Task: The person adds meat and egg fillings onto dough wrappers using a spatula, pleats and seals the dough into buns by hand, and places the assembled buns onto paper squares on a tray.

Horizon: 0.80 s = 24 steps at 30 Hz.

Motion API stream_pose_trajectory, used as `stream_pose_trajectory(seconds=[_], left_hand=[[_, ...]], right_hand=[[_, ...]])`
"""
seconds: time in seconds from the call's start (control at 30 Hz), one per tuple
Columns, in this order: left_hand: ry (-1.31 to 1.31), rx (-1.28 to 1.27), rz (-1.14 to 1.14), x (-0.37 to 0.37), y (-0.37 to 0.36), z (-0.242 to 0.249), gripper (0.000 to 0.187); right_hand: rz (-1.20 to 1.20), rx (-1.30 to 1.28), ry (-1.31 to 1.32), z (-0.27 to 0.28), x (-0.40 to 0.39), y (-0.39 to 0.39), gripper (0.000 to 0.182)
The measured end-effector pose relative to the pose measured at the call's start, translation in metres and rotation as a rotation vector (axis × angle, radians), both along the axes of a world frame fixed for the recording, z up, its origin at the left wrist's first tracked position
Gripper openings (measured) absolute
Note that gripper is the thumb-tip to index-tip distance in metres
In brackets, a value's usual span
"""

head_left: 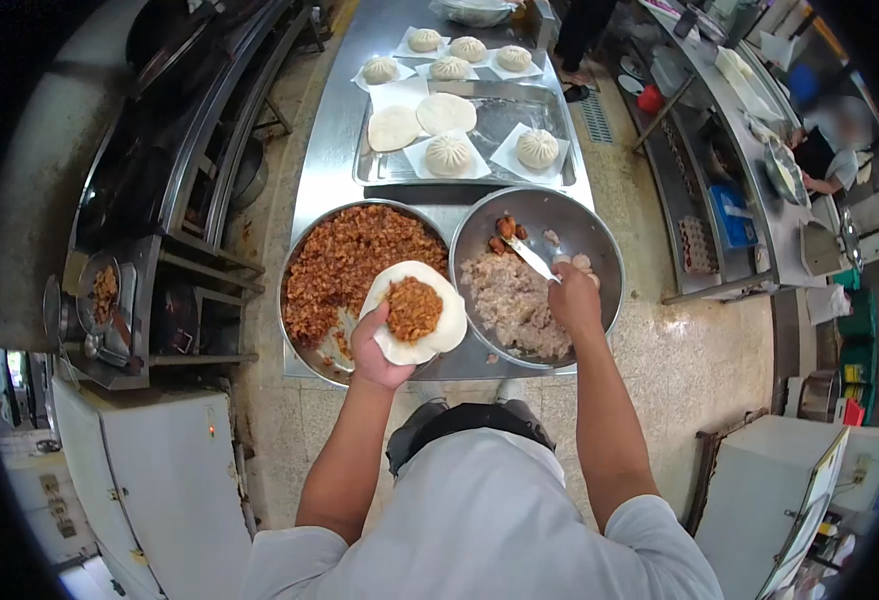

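Observation:
A round dough wrapper (450, 318) topped with a mound of reddish-brown filling (414, 309) rests in my left hand (376, 352); the thumb shows at its left edge, the other fingers are hidden beneath. That hand is over the near right side of a metal bowl (312, 358) of the same filling. In a second metal bowl (475, 228), my right hand (575, 300) is closed around a filling spatula (535, 260). Its blade points up and left, beside several reddish-brown chunks (505, 234). Pale minced meat (520, 295) lies around and below it.
Beyond the bowls, a metal tray (508, 110) bears two flat dough wrappers and two pleated buns (537, 149) on paper squares. Several more buns stand farther back on the steel table (335, 130). Shelving lines both sides. At the right, another person (840, 150) works near a bowl.

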<state>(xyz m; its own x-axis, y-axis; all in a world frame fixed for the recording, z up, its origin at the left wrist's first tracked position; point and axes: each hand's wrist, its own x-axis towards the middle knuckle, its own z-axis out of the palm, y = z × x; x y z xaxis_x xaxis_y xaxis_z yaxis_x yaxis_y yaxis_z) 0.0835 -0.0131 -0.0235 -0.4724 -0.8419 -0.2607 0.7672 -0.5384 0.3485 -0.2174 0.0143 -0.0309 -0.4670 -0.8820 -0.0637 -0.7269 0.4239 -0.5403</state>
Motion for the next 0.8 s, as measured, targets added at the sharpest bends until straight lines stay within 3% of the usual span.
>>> stream_pose_trajectory(seconds=[0.47,0.67,0.73,0.8], left_hand=[[-0.022,0.011,-0.056,0.010,-0.013,0.002,0.060],[-0.027,0.039,-0.032,0.010,-0.014,0.005,0.057],[-0.013,-0.169,0.056,0.021,-0.028,0.019,0.059],[-0.072,-0.309,0.336,0.057,-0.049,0.056,0.062]], right_hand=[[-0.043,0.100,0.267,0.023,0.008,0.010,0.034],[-0.012,0.065,0.216,0.020,0.007,0.005,0.034],[-0.007,0.053,0.200,0.015,0.011,0.002,0.031],[-0.014,0.053,0.188,0.014,0.013,0.003,0.028]])
